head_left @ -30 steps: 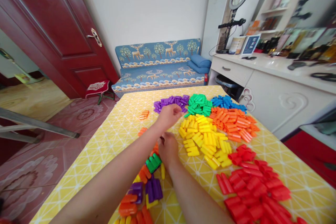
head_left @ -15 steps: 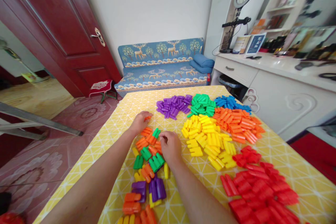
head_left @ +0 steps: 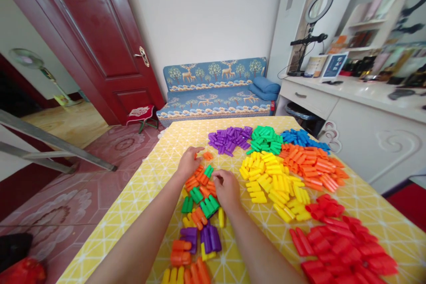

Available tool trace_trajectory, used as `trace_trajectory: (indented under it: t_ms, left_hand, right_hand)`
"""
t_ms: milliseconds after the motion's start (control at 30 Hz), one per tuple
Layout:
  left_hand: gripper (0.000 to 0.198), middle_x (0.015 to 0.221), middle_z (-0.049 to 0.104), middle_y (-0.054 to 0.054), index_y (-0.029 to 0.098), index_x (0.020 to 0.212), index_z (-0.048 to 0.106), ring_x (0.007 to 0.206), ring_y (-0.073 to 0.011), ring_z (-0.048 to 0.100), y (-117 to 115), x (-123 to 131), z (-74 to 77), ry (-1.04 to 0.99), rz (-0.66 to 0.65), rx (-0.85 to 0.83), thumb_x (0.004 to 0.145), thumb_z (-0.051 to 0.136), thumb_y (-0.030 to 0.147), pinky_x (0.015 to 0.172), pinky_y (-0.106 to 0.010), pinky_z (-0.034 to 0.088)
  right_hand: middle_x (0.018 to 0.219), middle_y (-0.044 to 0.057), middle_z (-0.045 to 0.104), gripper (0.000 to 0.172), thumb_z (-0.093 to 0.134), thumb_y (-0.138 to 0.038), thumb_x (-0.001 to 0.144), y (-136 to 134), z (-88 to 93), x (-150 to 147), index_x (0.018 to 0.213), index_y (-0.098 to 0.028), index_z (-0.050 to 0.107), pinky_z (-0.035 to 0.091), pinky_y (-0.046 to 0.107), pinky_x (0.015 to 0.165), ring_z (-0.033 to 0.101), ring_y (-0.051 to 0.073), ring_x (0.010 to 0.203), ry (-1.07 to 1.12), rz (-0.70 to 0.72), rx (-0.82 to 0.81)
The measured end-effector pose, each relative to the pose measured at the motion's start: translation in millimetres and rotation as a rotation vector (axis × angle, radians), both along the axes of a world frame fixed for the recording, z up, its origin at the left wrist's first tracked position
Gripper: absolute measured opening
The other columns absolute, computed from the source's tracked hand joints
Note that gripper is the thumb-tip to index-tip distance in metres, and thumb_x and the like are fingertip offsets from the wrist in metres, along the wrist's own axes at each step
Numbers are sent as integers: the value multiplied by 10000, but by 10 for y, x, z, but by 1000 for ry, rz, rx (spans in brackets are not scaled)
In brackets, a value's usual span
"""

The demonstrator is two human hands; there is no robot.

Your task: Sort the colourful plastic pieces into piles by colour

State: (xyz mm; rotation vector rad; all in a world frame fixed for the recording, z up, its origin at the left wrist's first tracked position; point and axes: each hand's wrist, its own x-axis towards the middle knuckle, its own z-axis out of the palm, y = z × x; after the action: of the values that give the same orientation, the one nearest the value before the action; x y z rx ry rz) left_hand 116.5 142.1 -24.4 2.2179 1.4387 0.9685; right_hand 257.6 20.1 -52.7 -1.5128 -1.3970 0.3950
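On the yellow patterned table, my left hand [head_left: 190, 162] is beside a small orange plastic piece [head_left: 208, 155], its thumb and fingers apart. My right hand [head_left: 228, 190] is curled with its fingertips together; what they hold, if anything, is hidden. Between and below the hands lies a mixed row of finger-shaped plastic pieces. Among them are an orange piece [head_left: 199, 218], a green piece [head_left: 209, 206] near my right wrist, and a purple piece [head_left: 210, 238] closer to me.
Sorted heaps lie along the right: purple [head_left: 229, 140], green [head_left: 266, 140], blue [head_left: 301, 139], orange [head_left: 311, 164], yellow [head_left: 274, 182] and red [head_left: 346, 244]. A blue sofa [head_left: 216, 91] stands beyond the table, with a white dresser [head_left: 372, 120] at the right.
The view has shifted, so the scene sits farther right and slightly lower. The small orange piece by my left hand now shows on the table, apart from its fingertips. My right hand remains curled.
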Motion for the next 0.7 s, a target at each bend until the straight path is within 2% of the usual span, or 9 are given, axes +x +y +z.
trace_trajectory:
  t_ms: [67, 167, 267, 367, 467, 600, 700]
  left_hand:
    - [478, 1143, 636, -63, 231, 1118, 668, 1012, -206, 616, 73, 107, 20, 141, -107, 11, 687, 554, 59, 922, -303, 466]
    - [477, 1101, 668, -49, 236, 1029, 706, 1014, -219, 622, 154, 205, 44, 274, -197, -8, 649, 537, 3, 919, -304, 466]
    - [390, 994, 696, -53, 225, 936, 724, 944, -236, 640, 165, 226, 73, 274, -176, -20, 632, 582, 25, 876, -324, 480]
    - [319, 989, 689, -76, 195, 965, 699, 930, -236, 637, 46, 188, 140, 251, -134, -19, 672, 616, 99, 865, -332, 479]
    - [278, 992, 690, -81, 165, 1033, 658, 922, -217, 636, -218, 119, 224, 151, -128, -43, 775, 586, 239, 847, -326, 488]
    - [342, 997, 702, -61, 163, 1060, 654, 936, -204, 641, -639, 32, 280, -309, -290, -260, 789, 609, 366, 856, -304, 488]
    - [335, 967, 702, -60, 162, 1034, 670, 916, -199, 638, -838, -2, 273, -463, -304, -340, 804, 596, 394, 834, -295, 490]
  right_hand:
    - [810, 23, 672, 183, 519, -125, 756, 0, 7, 1, 787, -209, 679, 418, 267, 761, 579, 176, 823, 5, 6, -5]
    - [815, 23, 673, 181, 522, -122, 758, 3, 13, 2, 790, -205, 680, 420, 275, 765, 576, 178, 824, 14, 9, -5]
    - [811, 23, 671, 181, 524, -122, 761, 15, -10, 2, 792, -207, 680, 424, 281, 767, 578, 179, 827, 17, 6, 0]
    - [820, 26, 670, 169, 524, -145, 781, 27, -39, 2, 810, -208, 678, 433, 291, 778, 585, 180, 835, 42, -3, 18]
    - [888, 42, 671, 175, 535, -232, 825, 17, -20, -5, 941, -199, 662, 448, 312, 806, 590, 187, 870, 111, -6, 44]
    - [1083, 63, 638, 366, 524, -327, 865, -18, 59, -32, 1212, -212, 551, 483, 292, 778, 594, 173, 919, 262, 126, 112]
    - [1114, 49, 624, 349, 543, -308, 851, -33, 80, -53, 1192, -239, 565, 495, 263, 718, 598, 157, 879, 312, 219, 148]
